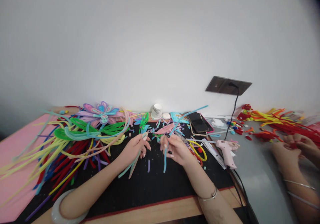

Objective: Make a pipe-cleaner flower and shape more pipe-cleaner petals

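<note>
Presently, the left hand [140,146] has its fingers closed on a small fuzzy bundle [133,165]; its green loops rise above the hand and its bluish and tan ends hang below. The right hand [176,149] is apart from it, fingers pinched on a light blue stem [191,111], which slants up to the right and also extends below the hand. Both hands are over a black mat [155,190] on the surface [172,214].

To the left lies a large pile of coloured stems [72,150], with a purple, pink and blue flower [103,113] at its back. Behind the hands, a white cup [157,111] stands near the wall [150,50]. Right of the right hand are a dark phone [199,123], a yellow loop [205,154] and a pale pink glue gun [226,154]. At far right, another person's hands [290,149] are at red material; exact grip cannot be determined.
</note>
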A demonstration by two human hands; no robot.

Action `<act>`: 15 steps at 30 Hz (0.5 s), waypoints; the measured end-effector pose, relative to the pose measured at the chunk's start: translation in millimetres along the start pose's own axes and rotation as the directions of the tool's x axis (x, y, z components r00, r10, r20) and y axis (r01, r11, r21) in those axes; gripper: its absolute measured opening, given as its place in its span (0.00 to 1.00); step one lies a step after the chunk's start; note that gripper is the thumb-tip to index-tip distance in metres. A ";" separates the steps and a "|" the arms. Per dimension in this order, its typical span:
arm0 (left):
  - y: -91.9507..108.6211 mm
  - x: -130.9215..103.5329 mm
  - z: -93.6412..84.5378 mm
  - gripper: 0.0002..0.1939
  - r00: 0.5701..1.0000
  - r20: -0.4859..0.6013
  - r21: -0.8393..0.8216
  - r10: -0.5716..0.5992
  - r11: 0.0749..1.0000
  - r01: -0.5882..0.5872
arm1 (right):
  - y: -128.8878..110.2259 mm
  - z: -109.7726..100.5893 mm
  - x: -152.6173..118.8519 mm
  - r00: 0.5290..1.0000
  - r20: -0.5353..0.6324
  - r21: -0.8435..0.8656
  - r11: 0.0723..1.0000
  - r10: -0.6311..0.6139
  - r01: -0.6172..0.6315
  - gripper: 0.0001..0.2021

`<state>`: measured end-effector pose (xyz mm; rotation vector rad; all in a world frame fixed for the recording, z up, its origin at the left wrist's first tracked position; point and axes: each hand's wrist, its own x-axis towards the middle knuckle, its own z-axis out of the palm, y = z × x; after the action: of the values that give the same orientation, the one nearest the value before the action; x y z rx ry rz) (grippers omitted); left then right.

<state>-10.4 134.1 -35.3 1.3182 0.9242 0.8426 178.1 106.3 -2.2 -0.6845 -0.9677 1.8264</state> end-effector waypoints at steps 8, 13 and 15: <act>5.8 -2.3 2.6 0.15 1.000 0.013 -0.119 -0.007 0.993 0.008 | 19.9 -1.6 3.8 0.939 0.010 -0.221 0.916 0.344 -0.333 0.15; 5.5 -6.3 6.5 0.15 0.993 0.093 -0.194 -0.075 0.977 0.092 | 23.3 1.3 3.0 0.891 0.109 -0.323 0.863 0.441 -0.388 0.18; 6.0 -8.3 8.1 0.16 0.990 0.107 -0.192 -0.097 0.975 0.116 | 24.5 5.6 2.7 0.878 0.159 -0.350 0.858 0.451 -0.376 0.20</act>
<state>-6.3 123.7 -28.5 1.1177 0.8063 0.7602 161.1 100.6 -20.0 -0.9427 -1.3684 2.1961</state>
